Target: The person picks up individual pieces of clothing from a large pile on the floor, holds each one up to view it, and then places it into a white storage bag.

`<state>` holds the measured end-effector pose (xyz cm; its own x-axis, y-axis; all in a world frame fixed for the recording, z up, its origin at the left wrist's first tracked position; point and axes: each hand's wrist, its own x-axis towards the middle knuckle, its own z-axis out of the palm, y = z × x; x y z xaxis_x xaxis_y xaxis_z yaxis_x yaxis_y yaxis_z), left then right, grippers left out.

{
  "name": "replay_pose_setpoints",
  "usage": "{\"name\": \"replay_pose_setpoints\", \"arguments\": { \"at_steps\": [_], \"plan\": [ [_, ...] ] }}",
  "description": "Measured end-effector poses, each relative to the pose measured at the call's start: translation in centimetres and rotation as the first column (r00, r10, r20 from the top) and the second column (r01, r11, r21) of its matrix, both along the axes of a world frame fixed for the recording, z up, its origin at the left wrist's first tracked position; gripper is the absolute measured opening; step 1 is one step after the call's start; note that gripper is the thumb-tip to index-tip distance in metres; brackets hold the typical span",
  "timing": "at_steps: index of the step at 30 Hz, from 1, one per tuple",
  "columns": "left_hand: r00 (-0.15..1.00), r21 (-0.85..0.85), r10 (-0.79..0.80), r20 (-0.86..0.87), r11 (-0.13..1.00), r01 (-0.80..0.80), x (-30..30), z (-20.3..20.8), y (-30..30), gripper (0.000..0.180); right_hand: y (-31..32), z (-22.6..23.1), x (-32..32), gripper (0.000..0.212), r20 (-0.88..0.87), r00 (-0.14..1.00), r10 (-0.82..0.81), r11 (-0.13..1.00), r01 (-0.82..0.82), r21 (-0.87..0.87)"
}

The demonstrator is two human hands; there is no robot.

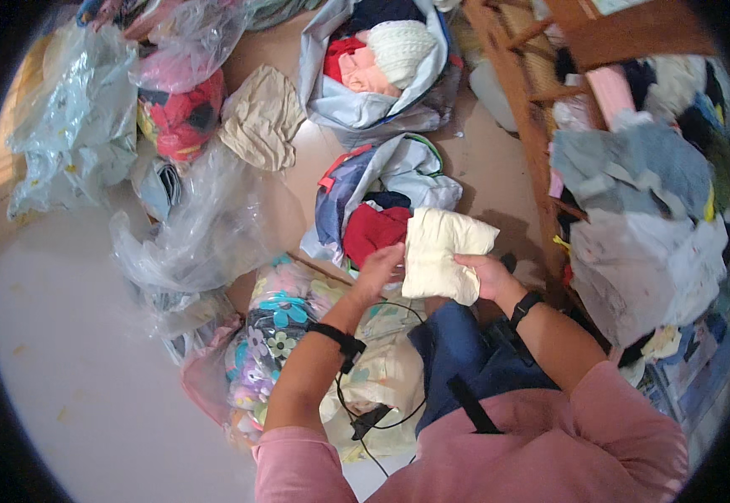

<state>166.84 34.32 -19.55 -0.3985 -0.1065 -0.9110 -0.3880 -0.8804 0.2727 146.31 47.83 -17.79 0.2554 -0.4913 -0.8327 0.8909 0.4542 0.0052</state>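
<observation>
A folded cream cloth (442, 256), thick and roughly square, is held up in front of me, above my knees. My right hand (488, 275) grips its right edge, thumb on top and the other fingers hidden beneath. Beside the left edge is my left hand (381, 268), its fingers stretched toward the cloth; I cannot tell whether they touch it. Just behind the cloth stands an open bag (344, 197) with a pale lining and dark blue side. Red fabric (373, 233) and some dark fabric lie inside it.
Farther back, a larger open bag (319, 96) holds a white knitted item (401, 50). Crumpled beige cloth (262, 117) lies left of it. Clear plastic bags (197, 226) fill the left. A wooden frame (526, 109) and piled clothes (633, 168) stand right. A flowered plastic-wrapped bundle (277, 335) sits by my left arm.
</observation>
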Motion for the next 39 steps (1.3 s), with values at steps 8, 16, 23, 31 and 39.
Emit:
{"name": "replay_pose_setpoints", "arguments": {
  "at_steps": [8, 16, 23, 31, 39],
  "plan": [
    [0.441, -0.348, -0.108, 0.891, 0.46, 0.817, 12.0, -16.4, -1.1, 0.03, -7.4, -12.0, 1.8, 0.057, -0.535, 0.559, 0.633, 0.526, -0.818, -0.233],
    [0.6, -0.69, 0.783, 0.166, 0.527, -0.496, 15.9, -12.7, -7.7, 0.021, -13.8, -20.2, 9.2, 0.111, -0.876, -0.369, 0.309, 0.076, -0.909, 0.41],
    [0.742, -0.719, 0.652, 0.158, 0.591, -0.367, 12.3, -1.3, -10.7, 0.018, -15.6, -20.2, 14.2, 0.115, -0.916, -0.266, 0.301, 0.003, -0.96, 0.28],
    [0.637, -0.657, 0.771, 0.024, 0.493, -0.571, 11.4, -2.3, -6.1, 0.013, -12.6, -19.7, 17.3, 0.092, -0.934, -0.332, 0.133, -0.087, -0.943, 0.322],
    [0.608, -0.622, 0.793, 0.033, 0.492, -0.609, 11.4, -1.9, -5.3, 0.015, -13.9, -21.1, 18.9, 0.128, -0.78, -0.394, 0.486, -0.023, -0.898, 0.44]
  ]
}}
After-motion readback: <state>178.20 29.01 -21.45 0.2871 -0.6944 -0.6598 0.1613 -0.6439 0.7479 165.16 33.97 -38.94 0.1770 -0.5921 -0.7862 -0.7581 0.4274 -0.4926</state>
